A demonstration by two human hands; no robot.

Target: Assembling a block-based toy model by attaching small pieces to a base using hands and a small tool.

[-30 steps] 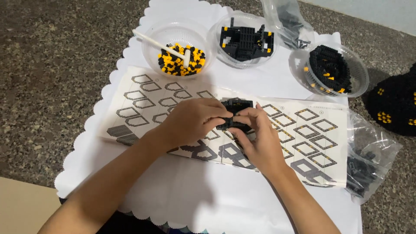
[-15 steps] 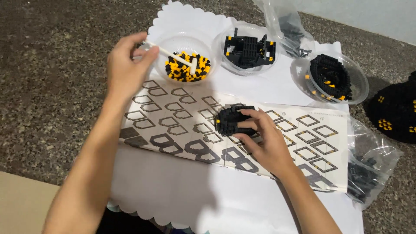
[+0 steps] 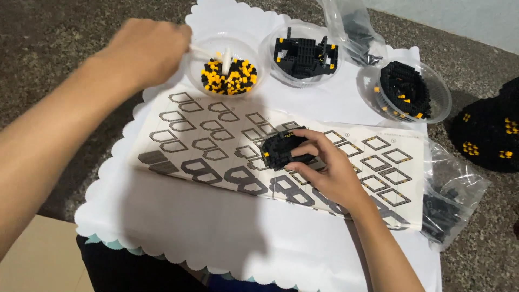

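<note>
Landmark: printed paper instruction sheet with rows of grey outlined shapes (image 3: 216,146), spread flat on the white scallop-edged paper mat (image 3: 194,227) over the speckled stone surface (image 3: 59,65).
Right hand (image 3: 330,173): resting on the sheet near its middle, fingers curled around a small black brick-built assembly (image 3: 282,148), pinning it to the paper.
Left hand (image 3: 146,51): raised just beyond the sheet's far left corner, closed on the end of a thin white plastic tool (image 3: 216,54) reaching into the nearest bowl.
Nearest bowl: clear round plastic bowl of tiny yellow and black bricks (image 3: 228,75), touching the sheet's far edge.
Middle bowl: clear plastic bowl with a black built section (image 3: 303,54), beyond the sheet's far edge.
Third bowl: clear plastic bowl of black bricks with a few yellow ones (image 3: 405,92), beyond the sheet's far right corner.
Bags: clear plastic bag of black pieces (image 3: 448,205) at the sheet's right edge; another clear bag (image 3: 351,30) beyond the bowls.
Off the sheet's right: large black brick-built model with yellow spots (image 3: 492,130).
</note>
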